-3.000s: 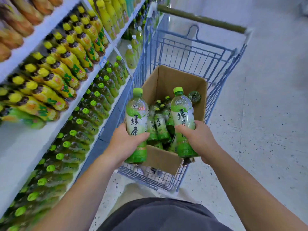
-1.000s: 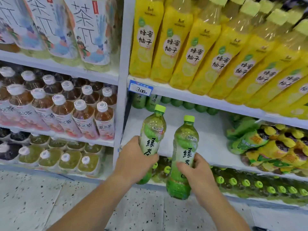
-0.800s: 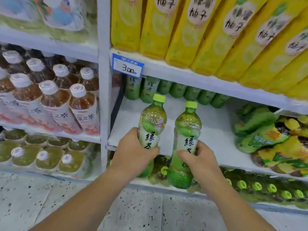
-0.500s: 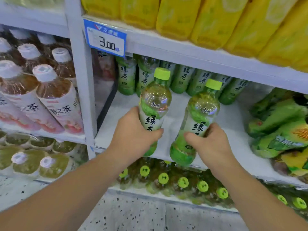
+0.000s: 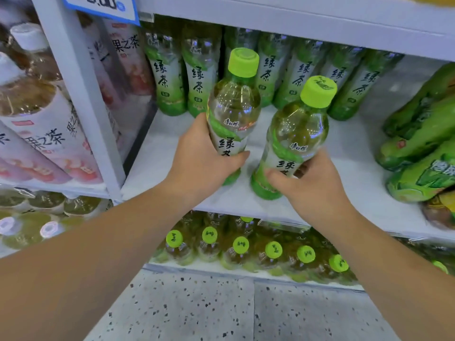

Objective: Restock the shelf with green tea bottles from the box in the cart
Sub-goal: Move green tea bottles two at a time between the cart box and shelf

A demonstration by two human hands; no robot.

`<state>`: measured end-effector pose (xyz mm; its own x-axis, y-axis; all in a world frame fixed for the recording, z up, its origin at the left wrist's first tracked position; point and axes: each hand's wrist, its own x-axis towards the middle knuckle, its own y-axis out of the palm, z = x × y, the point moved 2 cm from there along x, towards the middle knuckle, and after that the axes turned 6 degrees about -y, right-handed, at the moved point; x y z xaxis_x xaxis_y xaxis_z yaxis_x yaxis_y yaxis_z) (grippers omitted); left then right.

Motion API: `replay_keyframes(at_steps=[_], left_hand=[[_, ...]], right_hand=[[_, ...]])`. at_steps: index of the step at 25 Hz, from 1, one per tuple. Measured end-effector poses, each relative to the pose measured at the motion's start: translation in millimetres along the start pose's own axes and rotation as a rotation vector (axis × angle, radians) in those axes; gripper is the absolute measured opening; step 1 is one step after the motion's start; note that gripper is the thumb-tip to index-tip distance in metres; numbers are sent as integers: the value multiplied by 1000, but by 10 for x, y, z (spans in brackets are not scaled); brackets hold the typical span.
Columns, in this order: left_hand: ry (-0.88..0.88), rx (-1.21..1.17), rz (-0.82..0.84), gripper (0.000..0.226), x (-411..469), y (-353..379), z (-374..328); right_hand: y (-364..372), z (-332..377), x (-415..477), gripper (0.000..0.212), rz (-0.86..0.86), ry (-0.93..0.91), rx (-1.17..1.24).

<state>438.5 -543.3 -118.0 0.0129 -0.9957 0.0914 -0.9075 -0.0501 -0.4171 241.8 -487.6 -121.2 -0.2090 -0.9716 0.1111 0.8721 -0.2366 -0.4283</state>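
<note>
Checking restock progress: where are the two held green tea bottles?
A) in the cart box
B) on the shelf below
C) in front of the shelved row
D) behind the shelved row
C: the left hand grips the left bottle, the right hand the right bottle, both over the bare shelf, nearer the camera than the back row.

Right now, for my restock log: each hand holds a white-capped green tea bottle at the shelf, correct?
Not quite: the head view shows light green caps, not white. The rest stands: the left hand holds one green tea bottle and the right hand the other bottle, at the shelf.
</note>
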Motion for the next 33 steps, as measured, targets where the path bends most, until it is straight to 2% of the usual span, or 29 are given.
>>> replay_keyframes(at_steps=[4,6,8,10,13,17,22,25,28,33], left_hand=[[11,-61,4,62,-7,6,50],[32,-89,65,70,-32,-15,75],[40,-15,135,80,-107,-63,172],[2,132,113,83,-186,-105,343],[-37,163,5,61,-272,-96,527],[-30,211,-12,49,-173,-25,494],[-101,163,-93,45,147,121,436],[-99,144,-80,39,406,230,421],[-93,170,-49,35,681,323,408],[-51,255,-120,32,919,389,350]], right_hand=[[30,-53,-83,55,10,-33,51],[24,-67,-173,52,48,-27,-8],[26,-79,-270,49,72,-50,-93],[35,-130,-303,51,64,-74,-150],[68,-208,-305,47,12,-90,-160],[115,-261,-198,40,-13,-94,-173],[233,-311,241,42,-25,-111,-120],[281,-411,539,41,-60,-106,-100],[320,-475,833,38,-72,-90,-101],[366,-531,1176,34,-111,-48,-40]])
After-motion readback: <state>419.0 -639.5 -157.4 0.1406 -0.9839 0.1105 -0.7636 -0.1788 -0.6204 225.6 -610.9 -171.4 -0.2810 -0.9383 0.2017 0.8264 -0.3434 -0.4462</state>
